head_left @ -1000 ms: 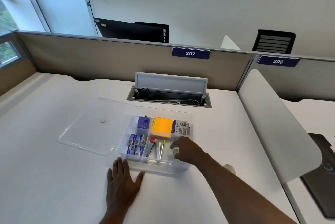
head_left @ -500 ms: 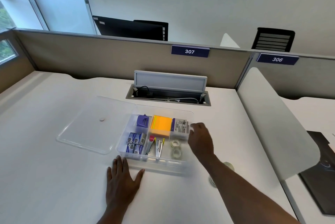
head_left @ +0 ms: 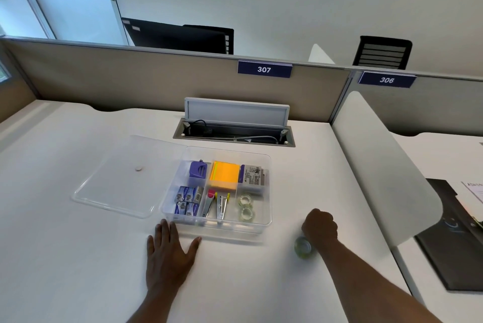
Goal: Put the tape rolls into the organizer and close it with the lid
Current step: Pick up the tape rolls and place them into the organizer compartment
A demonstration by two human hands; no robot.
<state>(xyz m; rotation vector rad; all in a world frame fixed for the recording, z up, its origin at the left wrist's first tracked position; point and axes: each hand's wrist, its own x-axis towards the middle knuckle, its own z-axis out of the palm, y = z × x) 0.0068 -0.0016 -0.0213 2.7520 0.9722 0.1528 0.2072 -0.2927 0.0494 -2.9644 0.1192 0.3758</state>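
Observation:
The clear organizer (head_left: 269, 186) sits open mid-desk. Two clear tape rolls (head_left: 246, 207) lie in its front right compartment. Its clear lid (head_left: 125, 179) lies to the left, with one edge against the organizer's left wall. Another tape roll (head_left: 302, 247) lies on the desk to the organizer's right, beside my right wrist. My right hand (head_left: 320, 226) is down on the desk just beyond that roll, fingers curled under; whatever is beneath them is hidden. My left hand (head_left: 170, 252) lies flat and spread on the desk, at the organizer's front left corner.
Other compartments hold a purple sharpener (head_left: 197, 169), orange sticky notes (head_left: 225, 175), a grey box (head_left: 254, 179), blue staple boxes (head_left: 188, 198) and staple removers (head_left: 215, 205). An open cable hatch (head_left: 235, 134) lies behind. A white divider (head_left: 386, 166) bounds the desk's right side.
My right hand left the organizer, where a second roll now lies in the front right compartment, and came down on the desk to its right. The left hand stayed put.

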